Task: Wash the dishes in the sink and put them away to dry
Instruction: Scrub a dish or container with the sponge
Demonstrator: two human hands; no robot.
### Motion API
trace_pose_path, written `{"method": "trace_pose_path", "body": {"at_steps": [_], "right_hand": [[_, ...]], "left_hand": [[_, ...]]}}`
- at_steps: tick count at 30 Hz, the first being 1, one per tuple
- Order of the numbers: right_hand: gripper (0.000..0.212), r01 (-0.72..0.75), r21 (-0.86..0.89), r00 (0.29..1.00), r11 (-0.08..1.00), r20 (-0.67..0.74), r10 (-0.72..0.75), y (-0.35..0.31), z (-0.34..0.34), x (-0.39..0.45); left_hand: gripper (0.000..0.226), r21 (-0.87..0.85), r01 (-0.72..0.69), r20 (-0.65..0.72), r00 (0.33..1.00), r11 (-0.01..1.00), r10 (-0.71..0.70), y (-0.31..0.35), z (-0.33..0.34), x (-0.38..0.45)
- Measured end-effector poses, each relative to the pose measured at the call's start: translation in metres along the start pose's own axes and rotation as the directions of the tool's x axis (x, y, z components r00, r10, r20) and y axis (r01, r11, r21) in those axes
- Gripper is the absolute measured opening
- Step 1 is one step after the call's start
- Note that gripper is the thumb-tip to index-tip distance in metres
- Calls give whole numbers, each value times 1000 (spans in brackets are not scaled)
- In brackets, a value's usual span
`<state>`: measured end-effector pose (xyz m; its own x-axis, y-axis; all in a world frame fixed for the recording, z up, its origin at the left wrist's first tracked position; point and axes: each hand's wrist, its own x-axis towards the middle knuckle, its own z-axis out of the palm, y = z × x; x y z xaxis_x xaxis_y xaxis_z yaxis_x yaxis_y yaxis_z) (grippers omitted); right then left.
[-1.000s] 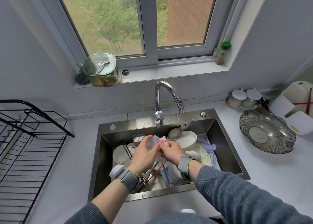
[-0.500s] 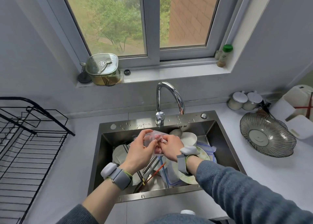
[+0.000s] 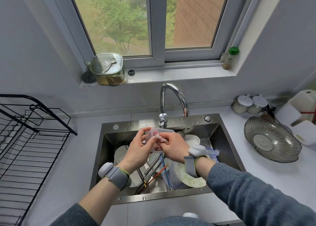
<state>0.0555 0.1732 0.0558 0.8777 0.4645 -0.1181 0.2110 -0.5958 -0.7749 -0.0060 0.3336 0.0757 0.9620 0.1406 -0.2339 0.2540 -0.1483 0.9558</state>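
Over the steel sink (image 3: 220,140), just below the faucet (image 3: 172,95), my left hand (image 3: 140,147) grips a small clear plastic container (image 3: 164,131) by its left side. My right hand (image 3: 174,147) holds a pink cloth (image 3: 160,138) bunched against the inside of the container. Below my hands the sink holds white plates (image 3: 189,179), a white bowl (image 3: 193,138), a clear lid with a blue rim (image 3: 171,178) and chopsticks and metal utensils (image 3: 152,169). No water runs from the faucet.
A black wire drying rack (image 3: 25,140) stands on the counter at the left. On the right counter are a ribbed glass bowl (image 3: 271,140), two lidded jars (image 3: 248,104) and white containers (image 3: 297,113). The windowsill carries a lidded glass box (image 3: 107,70) and a green-capped bottle (image 3: 230,58).
Both hands have lifted the container and cloth up and back, closer to the faucet. The right hand keeps working the cloth inside the container.
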Motion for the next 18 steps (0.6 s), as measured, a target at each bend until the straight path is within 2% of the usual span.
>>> {"method": "trace_pose_path", "body": {"at_steps": [2, 5, 8, 12, 14, 16, 18], "right_hand": [[15, -95, -195, 995, 976, -34, 90, 3, -4, 0], [21, -238, -239, 971, 941, -41, 235, 2, 1, 2], [35, -353, -131, 933, 927, 30, 359, -7, 4, 0], [35, -361, 234, 932, 903, 96, 348, -11, 11, -4], [31, -303, 375, 951, 876, 57, 304, -13, 15, -6], [27, -231, 402, 967, 886, -5, 255, -15, 14, -5], [30, -187, 294, 972, 937, -86, 221, -9, 10, -3]], "left_hand": [[33, 79, -61, -14, 998, 995, 63, 3, -1, -4], [34, 154, -123, -18, 992, 980, 127, 3, 0, -11], [36, 151, -128, -8, 991, 980, 131, -3, 4, -13], [39, 114, -103, 23, 995, 988, 101, 1, 2, -11], [36, 38, -76, 34, 997, 996, 75, 6, -2, -9], [34, -29, -41, 43, 998, 999, 42, 10, -5, -9], [34, -23, -54, 36, 998, 998, 55, 12, -6, -12]]}}
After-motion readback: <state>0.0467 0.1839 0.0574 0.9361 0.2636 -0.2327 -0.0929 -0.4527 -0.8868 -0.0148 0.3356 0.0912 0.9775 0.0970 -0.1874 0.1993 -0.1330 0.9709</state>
